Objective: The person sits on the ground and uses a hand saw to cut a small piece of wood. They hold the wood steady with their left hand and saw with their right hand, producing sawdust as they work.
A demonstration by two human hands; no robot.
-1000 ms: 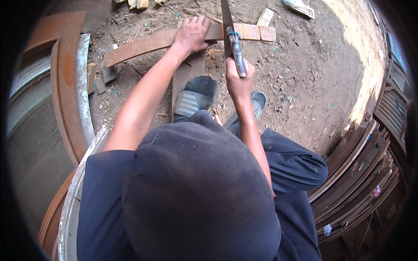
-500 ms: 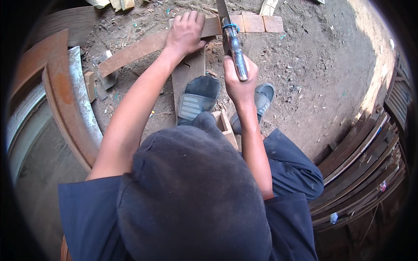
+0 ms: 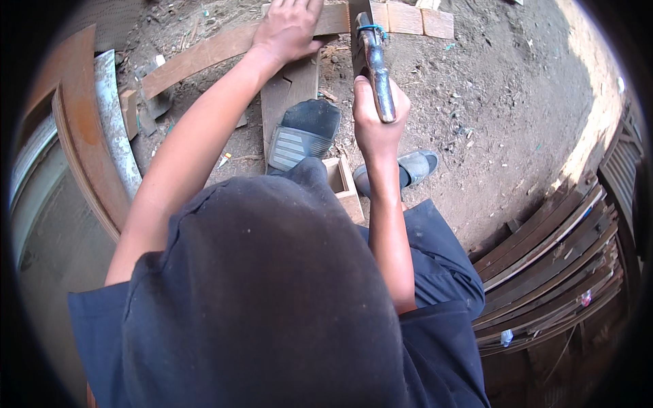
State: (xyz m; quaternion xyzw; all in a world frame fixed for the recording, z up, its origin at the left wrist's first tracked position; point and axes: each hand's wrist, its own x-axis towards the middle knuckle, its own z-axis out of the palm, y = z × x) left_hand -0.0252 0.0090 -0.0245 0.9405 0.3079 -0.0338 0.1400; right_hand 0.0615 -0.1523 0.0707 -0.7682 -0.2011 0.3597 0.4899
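My left hand (image 3: 289,32) grips a wooden plank (image 3: 202,62) from above, its fingers over the far side and the thumb by the near edge. The top view edge cuts off the fingertips. My right hand (image 3: 381,129) is closed around the dark, worn handle of a handsaw (image 3: 376,64), which has blue cord tied near its blade. The blade crosses the plank to the right of my left hand. Beyond it lies a paler wooden section (image 3: 406,19) with cross lines; whether these are cuts or marks I cannot tell. Under the plank runs another board (image 3: 277,102).
My sandalled left foot (image 3: 304,132) rests on the lower board, beside a small wooden box frame (image 3: 345,187). The other sandal (image 3: 417,165) is on the dirt ground. A curved wooden frame (image 3: 85,136) stands left; stacked wooden strips (image 3: 551,265) lie right.
My right hand and the saw have shifted slightly, with more blade now on the near side of the plank. The whole view has tilted, so the plank sits higher; my right foot has turned outward.
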